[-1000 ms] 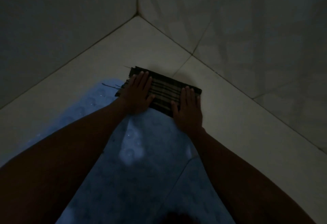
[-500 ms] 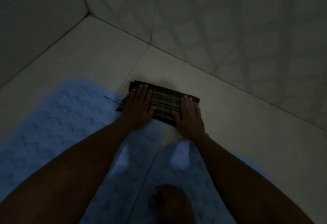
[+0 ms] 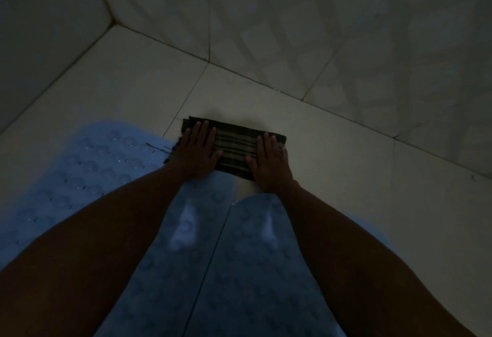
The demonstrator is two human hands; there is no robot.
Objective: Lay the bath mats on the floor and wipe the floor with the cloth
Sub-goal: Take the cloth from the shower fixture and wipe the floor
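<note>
Head view: folded cloth sits on the floor just past the bath mats, left hand and right hand pressed flat on its ends, fingers spread.

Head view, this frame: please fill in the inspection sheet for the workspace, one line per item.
Surface: pale tiled floor, dimly lit; grout lines visible, small glints near the wall base.
Job's things: two blue bath mats lie flat side by side, a narrow gap between them; folded dark plaid cloth rests on the floor at their far ends.
Clutter: nothing seen.
Grippers: left hand and right hand both press flat on the cloth, fingers extended, palms down, one at each end.
Cables: nothing seen; only loose threads at the cloth's left edge.
Surroundings: tiled walls meeting in a corner; low light hides finer detail.
</note>
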